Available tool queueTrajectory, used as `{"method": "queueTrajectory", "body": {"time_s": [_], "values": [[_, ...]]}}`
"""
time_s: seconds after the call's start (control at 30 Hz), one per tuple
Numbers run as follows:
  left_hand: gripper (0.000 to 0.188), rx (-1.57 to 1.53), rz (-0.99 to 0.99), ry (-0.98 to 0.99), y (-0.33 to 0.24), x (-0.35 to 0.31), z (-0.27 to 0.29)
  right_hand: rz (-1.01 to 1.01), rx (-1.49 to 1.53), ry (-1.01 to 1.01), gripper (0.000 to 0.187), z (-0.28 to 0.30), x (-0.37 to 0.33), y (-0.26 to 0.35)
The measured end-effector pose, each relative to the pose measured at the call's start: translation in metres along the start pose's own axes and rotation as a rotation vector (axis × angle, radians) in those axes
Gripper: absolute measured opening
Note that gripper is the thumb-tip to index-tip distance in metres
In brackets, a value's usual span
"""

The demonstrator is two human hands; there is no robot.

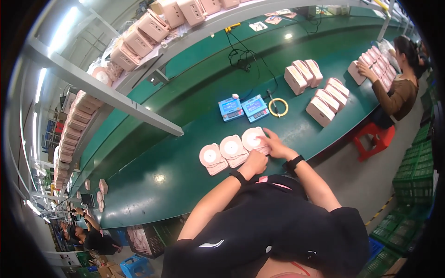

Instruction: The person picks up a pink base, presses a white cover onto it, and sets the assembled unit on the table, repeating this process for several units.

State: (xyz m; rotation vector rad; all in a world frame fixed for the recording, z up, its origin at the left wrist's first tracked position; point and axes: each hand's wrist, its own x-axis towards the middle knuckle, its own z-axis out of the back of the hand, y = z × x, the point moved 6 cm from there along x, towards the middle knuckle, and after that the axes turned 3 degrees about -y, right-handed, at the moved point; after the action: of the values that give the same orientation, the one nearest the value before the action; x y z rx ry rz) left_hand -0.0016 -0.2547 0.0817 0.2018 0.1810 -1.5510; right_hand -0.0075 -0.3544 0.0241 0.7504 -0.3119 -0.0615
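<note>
Three pale pink units shaped like small record players, each with a round white-centred disc on top, lie in a slanting row: a left unit (211,157), a middle unit (232,147) and a right unit (252,136). My left hand (256,163) is curled at the near edge of the right unit; its fingertips are hidden, so what they grip cannot be seen. My right hand (277,147) lies at that unit's right side. Its fingers are apart and reach over the disc. Dark bands circle both my wrists.
Beyond the row, two blue meters (243,109) sit beside a yellow ring-shaped cable (278,107) on the green bench (139,185). Pink units (303,76) stand grouped at right. A grey shelf post (157,120) slants in from the left. A co-worker (401,88) handles units at far right.
</note>
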Motion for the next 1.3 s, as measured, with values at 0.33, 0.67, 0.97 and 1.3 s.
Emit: {"method": "queueTrajectory", "body": {"time_s": [0.33,0.67,0.97,1.3], "values": [[0.018,-0.765,0.361,-0.356,0.05,-0.096,-0.002,-0.121,-0.278,-0.043,0.088,-0.007,0.003,0.062],[0.02,-0.58,0.411,-0.602,0.042,-0.119,-0.018,-0.35,-0.26,0.075,0.086,0.011,0.008,0.058],[0.027,-0.276,0.377,-0.255,0.034,-0.097,-0.026,-0.402,0.037,-0.359,0.081,0.066,-0.051,-0.035],[0.026,-0.419,0.409,-0.148,0.034,-0.103,-0.031,-0.651,0.79,-0.612,0.066,0.1,-0.11,-0.103]]}}
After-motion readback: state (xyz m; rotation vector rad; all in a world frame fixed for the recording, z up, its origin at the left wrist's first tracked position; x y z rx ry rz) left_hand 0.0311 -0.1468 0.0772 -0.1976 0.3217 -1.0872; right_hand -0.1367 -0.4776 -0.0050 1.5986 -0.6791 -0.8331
